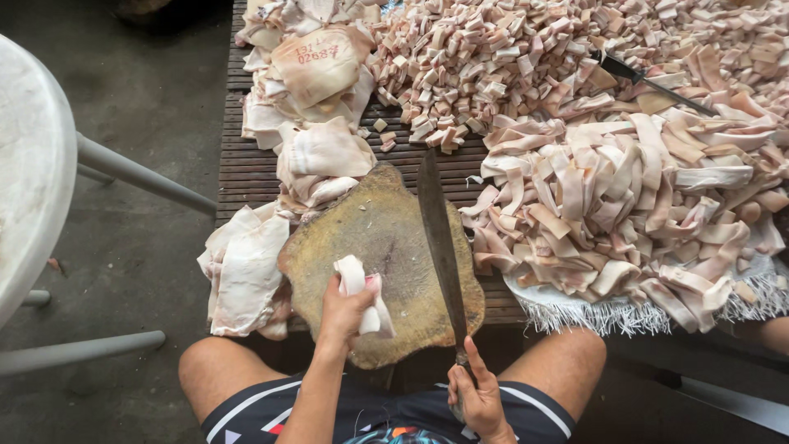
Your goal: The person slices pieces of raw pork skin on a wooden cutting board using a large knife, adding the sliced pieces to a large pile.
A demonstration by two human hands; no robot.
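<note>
Here the right hand [477,396] is gripping the handle of a long knife [440,238], its blade lying across the round chopping block [394,238]. The left hand [341,312] is clutching a folded strip of pork skin [355,279] over the block. Beyond, cut strips [625,205] and small cubes [477,57] are piling up on the slatted table [246,164].

A heap of small pale cubes of pork skin [509,57] covers the far end of a dark slatted wooden platform [246,168], beside a mound of long strips [625,205]. Flat slabs [316,74] are stacked at left. A second knife [653,82] lies among the pieces. What appears to be a white plastic table [29,164] stands on the concrete floor [140,255].
</note>
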